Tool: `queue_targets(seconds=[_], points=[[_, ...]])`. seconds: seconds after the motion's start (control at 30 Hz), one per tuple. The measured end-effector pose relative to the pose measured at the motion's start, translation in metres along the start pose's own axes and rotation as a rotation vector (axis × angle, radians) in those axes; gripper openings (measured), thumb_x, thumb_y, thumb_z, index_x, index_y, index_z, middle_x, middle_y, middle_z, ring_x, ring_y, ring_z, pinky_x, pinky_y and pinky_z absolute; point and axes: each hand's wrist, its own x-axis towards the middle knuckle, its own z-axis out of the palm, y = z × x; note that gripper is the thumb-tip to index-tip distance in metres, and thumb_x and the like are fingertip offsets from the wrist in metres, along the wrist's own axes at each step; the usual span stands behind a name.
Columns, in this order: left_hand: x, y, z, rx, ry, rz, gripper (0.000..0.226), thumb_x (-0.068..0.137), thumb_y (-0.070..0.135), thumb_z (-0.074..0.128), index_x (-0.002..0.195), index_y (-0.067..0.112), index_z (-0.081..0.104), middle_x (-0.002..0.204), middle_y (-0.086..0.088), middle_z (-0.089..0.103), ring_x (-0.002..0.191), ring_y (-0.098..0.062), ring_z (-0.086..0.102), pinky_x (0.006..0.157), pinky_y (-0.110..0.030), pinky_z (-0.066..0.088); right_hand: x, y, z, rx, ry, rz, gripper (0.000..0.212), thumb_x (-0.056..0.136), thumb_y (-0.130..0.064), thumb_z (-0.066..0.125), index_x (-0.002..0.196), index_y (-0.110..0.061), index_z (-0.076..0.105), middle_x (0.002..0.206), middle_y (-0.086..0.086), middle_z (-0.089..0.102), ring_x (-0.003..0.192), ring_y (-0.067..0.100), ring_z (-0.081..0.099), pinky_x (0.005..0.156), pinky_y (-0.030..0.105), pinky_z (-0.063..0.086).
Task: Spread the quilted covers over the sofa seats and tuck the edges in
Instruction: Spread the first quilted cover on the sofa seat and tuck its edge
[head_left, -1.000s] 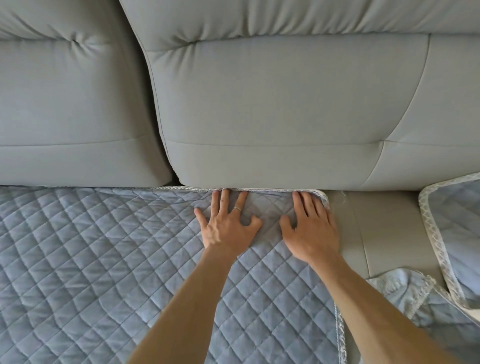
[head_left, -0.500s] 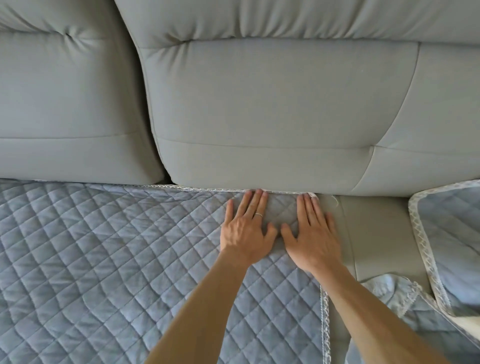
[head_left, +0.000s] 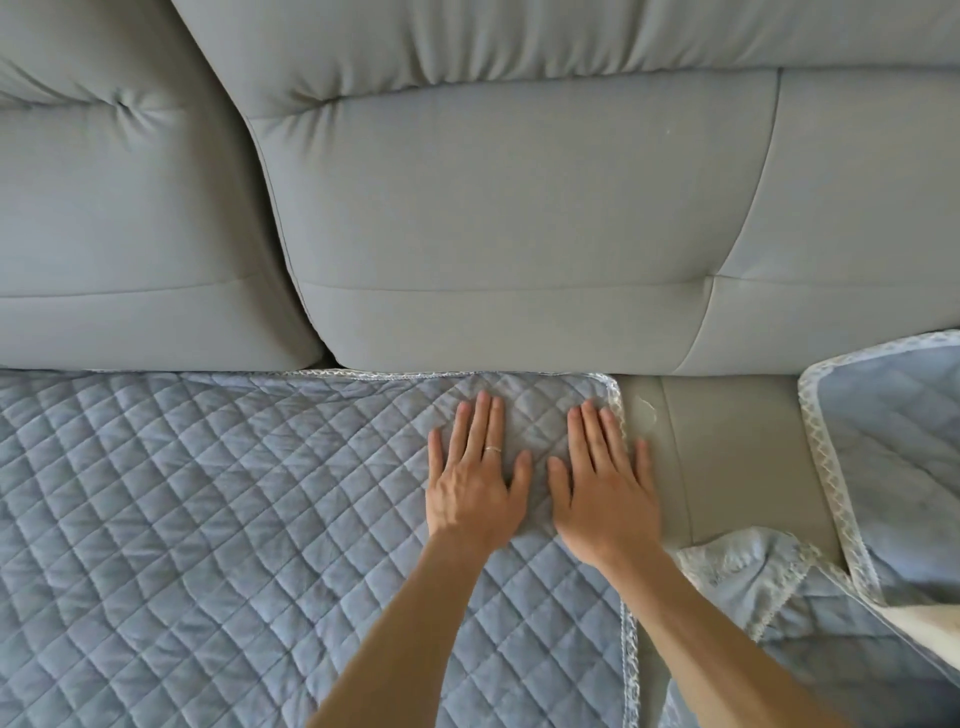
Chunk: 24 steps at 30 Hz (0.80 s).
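Observation:
A blue quilted cover (head_left: 208, 519) with lace trim lies flat over the sofa seat, its back edge along the crease under the grey back cushions (head_left: 493, 218). My left hand (head_left: 475, 478), wearing a ring, and my right hand (head_left: 605, 483) rest flat side by side, palms down, on the cover's back right corner. The fingers are spread and hold nothing. The right hand's little finger reaches over the lace edge onto the bare seat (head_left: 727, 457).
A second quilted cover (head_left: 893, 467) lies at the right with its lace edge folded, and a rumpled part (head_left: 748, 582) of it bunches near my right forearm. A strip of bare grey seat separates the two covers.
Both hands have slid back from the crease under the back cushion toward me. The cover's lace corner, which the fingertips were pressing into the gap, now lies flat and visible.

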Motion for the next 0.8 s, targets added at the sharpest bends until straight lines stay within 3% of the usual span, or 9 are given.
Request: queue_targets(seconds=[0.13, 0.23, 0.3, 0.47, 0.57, 0.7, 0.8], points=[[0.036, -0.007, -0.010, 0.052, -0.108, -0.005, 0.076, 0.095, 0.062, 0.025, 0.158, 0.028, 0.000, 0.164, 0.015, -0.005, 0.149, -0.006, -0.012, 0.121, -0.049, -0.009, 0.036, 0.003, -0.008, -0.035, -0.055, 0.020, 0.073, 0.093, -0.057, 0.014, 0.157, -0.027, -0.006, 0.164, -0.012, -0.012, 0.148, 0.006, -0.019, 0.120, 0.050, -0.010], [0.048, -0.009, -0.028, 0.054, -0.212, 0.049, 0.072, 0.098, 0.058, 0.028, 0.158, 0.025, 0.005, 0.164, 0.013, -0.001, 0.150, -0.008, -0.007, 0.122, -0.048, -0.003, 0.047, -0.013, -0.023, -0.112, -0.134, 0.088, 0.075, 0.091, -0.052, 0.014, 0.157, -0.021, -0.002, 0.165, -0.007, -0.006, 0.150, 0.011, -0.014, 0.117, 0.055, -0.015], [0.037, -0.026, -0.041, 0.047, -0.178, 0.062, 0.066, 0.101, 0.052, 0.031, 0.157, 0.023, 0.013, 0.165, 0.008, 0.006, 0.151, -0.010, -0.001, 0.123, -0.043, 0.002, 0.037, -0.032, -0.028, -0.143, -0.131, 0.083, 0.072, 0.094, -0.045, 0.016, 0.157, -0.014, 0.002, 0.166, -0.001, -0.002, 0.151, 0.015, -0.012, 0.117, 0.056, -0.013], [0.014, -0.160, -0.089, 0.189, -0.114, -0.185, 0.073, 0.099, 0.060, 0.020, 0.158, 0.024, -0.002, 0.164, 0.011, -0.010, 0.151, -0.012, -0.010, 0.122, -0.047, -0.004, 0.020, -0.120, -0.015, 0.032, -0.161, -0.235, 0.076, 0.086, -0.045, -0.004, 0.157, -0.017, 0.001, 0.165, -0.006, -0.010, 0.149, 0.009, -0.016, 0.122, 0.045, -0.002], [0.020, -0.224, -0.102, 0.270, -0.155, -0.070, 0.072, 0.097, 0.065, 0.019, 0.157, 0.031, -0.004, 0.163, 0.014, -0.010, 0.150, -0.009, -0.011, 0.122, -0.047, -0.002, 0.039, -0.180, 0.010, 0.079, -0.156, -0.294, 0.089, 0.076, -0.051, -0.016, 0.157, -0.018, 0.002, 0.165, -0.007, -0.007, 0.149, 0.007, -0.013, 0.122, 0.043, -0.001], [0.024, -0.235, -0.092, 0.195, -0.108, 0.000, 0.075, 0.095, 0.065, 0.023, 0.157, 0.033, -0.006, 0.162, 0.018, -0.013, 0.148, -0.006, -0.017, 0.122, -0.044, -0.009, 0.057, -0.216, 0.038, -0.006, -0.052, -0.167, 0.083, 0.085, -0.058, 0.002, 0.157, -0.017, 0.011, 0.165, -0.005, 0.008, 0.151, 0.010, -0.001, 0.121, 0.047, -0.001], [0.027, -0.242, -0.085, 0.170, -0.058, 0.006, 0.078, 0.093, 0.065, 0.025, 0.157, 0.032, -0.005, 0.163, 0.017, -0.010, 0.149, -0.008, -0.015, 0.121, -0.044, -0.012, 0.057, -0.228, 0.050, -0.051, -0.022, -0.091, 0.080, 0.090, -0.061, 0.014, 0.158, -0.020, 0.008, 0.165, -0.008, 0.006, 0.151, 0.008, -0.003, 0.121, 0.048, -0.003]])
